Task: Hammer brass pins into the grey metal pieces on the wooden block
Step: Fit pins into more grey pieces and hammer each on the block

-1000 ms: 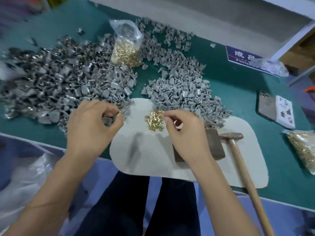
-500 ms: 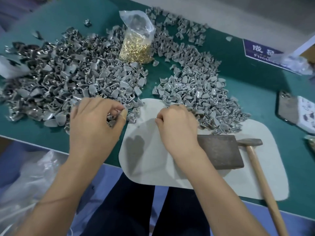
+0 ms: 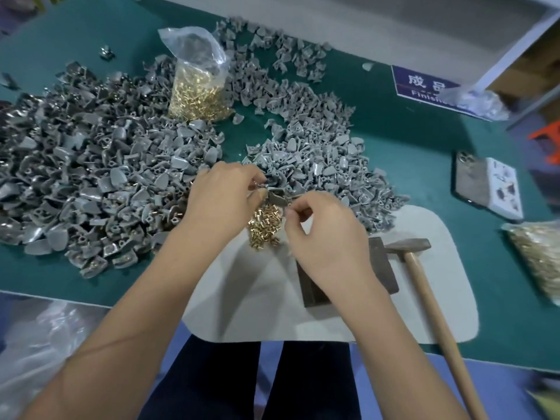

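My left hand point(image 3: 222, 198) pinches a grey metal piece point(image 3: 277, 197) just above a small heap of loose brass pins point(image 3: 264, 224) on the white felt mat point(image 3: 260, 304). My right hand point(image 3: 325, 241) hovers right of the heap with thumb and forefinger pinched together; whether a pin sits between them is too small to tell. The dark wooden block point(image 3: 383, 265) lies under and behind my right wrist, mostly hidden. A wooden-handled hammer point(image 3: 424, 286) rests against the block's right side, untouched.
Large heaps of grey pieces lie left point(image 3: 78, 183) and right point(image 3: 327, 159) on the green table. A clear bag of brass pins point(image 3: 197, 86) stands behind them; another bag point(image 3: 536, 256) lies far right. A phone point(image 3: 472, 180) and a blue sign point(image 3: 424, 89) sit at the right.
My left hand moved right with a grey piece, over to the pin heap. My right hand drew back off the heap, which shows again, with its fingertips pinched.
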Action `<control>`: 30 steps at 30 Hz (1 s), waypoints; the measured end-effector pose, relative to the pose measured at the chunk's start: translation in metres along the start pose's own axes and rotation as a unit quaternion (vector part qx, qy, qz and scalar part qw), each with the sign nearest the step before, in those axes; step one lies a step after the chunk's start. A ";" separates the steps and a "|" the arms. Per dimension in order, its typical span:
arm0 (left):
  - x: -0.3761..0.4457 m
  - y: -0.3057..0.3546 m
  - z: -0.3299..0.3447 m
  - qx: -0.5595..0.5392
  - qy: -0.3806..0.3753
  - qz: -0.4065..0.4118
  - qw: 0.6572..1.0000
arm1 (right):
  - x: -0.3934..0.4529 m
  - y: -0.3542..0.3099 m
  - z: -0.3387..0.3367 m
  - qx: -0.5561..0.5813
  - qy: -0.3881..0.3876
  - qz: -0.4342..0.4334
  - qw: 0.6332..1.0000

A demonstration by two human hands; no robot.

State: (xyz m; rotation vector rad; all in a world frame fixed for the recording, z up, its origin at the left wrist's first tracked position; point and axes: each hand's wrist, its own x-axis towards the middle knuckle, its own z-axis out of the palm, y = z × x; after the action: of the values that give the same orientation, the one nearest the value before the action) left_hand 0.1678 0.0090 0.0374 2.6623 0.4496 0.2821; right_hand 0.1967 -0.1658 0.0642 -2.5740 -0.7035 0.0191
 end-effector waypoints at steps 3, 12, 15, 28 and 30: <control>0.004 0.004 0.003 0.018 -0.010 -0.015 1.000 | -0.002 0.009 -0.002 0.026 -0.001 0.005 1.000; -0.002 0.013 0.001 -0.089 -0.087 -0.058 0.991 | -0.018 0.030 -0.011 0.122 0.048 0.001 0.991; -0.014 0.018 -0.006 -0.171 0.017 -0.046 0.984 | -0.025 0.035 -0.017 0.175 0.076 0.005 0.982; -0.066 0.093 0.010 -0.232 -0.128 0.122 0.957 | -0.079 0.090 -0.040 0.240 0.147 0.037 0.959; -0.068 0.097 0.013 -0.205 -0.134 0.130 0.961 | -0.084 0.093 -0.036 0.231 0.129 0.035 0.964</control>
State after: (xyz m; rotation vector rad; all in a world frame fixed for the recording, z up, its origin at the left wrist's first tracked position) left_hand 0.1342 -0.1032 0.0597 2.2992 -0.0458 0.0757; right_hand 0.1732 -0.2925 0.0464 -2.1015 -0.4454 -0.1154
